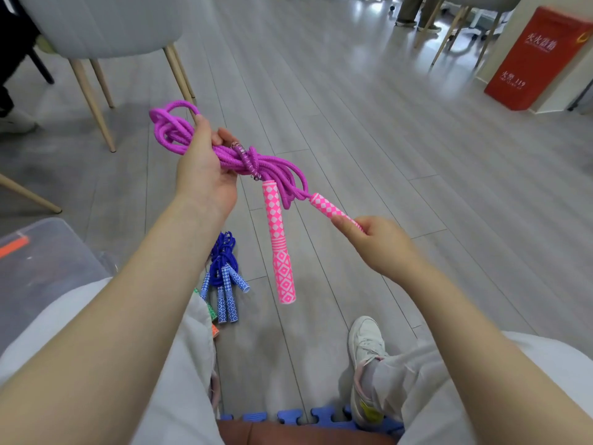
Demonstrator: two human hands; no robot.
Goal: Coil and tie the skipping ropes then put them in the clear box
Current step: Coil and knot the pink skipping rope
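A: Head view, bottom of the frame first — what was nearest?

B: Pale trousers and a white shoe (365, 342), on blue foam mat tiles (288, 415). Just above them, at lower centre, a blue skipping rope (224, 277) lay bundled on the grey floor (385, 130), with green and orange handle ends peeking out beside the knee.

A: And the hands?

B: At mid-frame. The left hand (205, 168) had its fingers curled round the purple rope coil (224, 149), held up over the floor. The right hand (378, 242) pinched the tip of one pink handle (333, 210); the other pink handle (280, 245) hung straight down from the wrap.

A: How would it handle?

B: Light and limp, I'd judge — braided cord that slumps and springs loose unless the bundle is held at the wrapped waist. The handles looked stiff, good for pulling the tie snug.

A: The box?

B: The clear box (38, 252) sat at the left edge, only a corner showing, with an orange latch. What lay inside, I couldn't tell.

A: Farther out?

B: A grey chair (112, 24) upper left, a red cabinet (539, 56) upper right.
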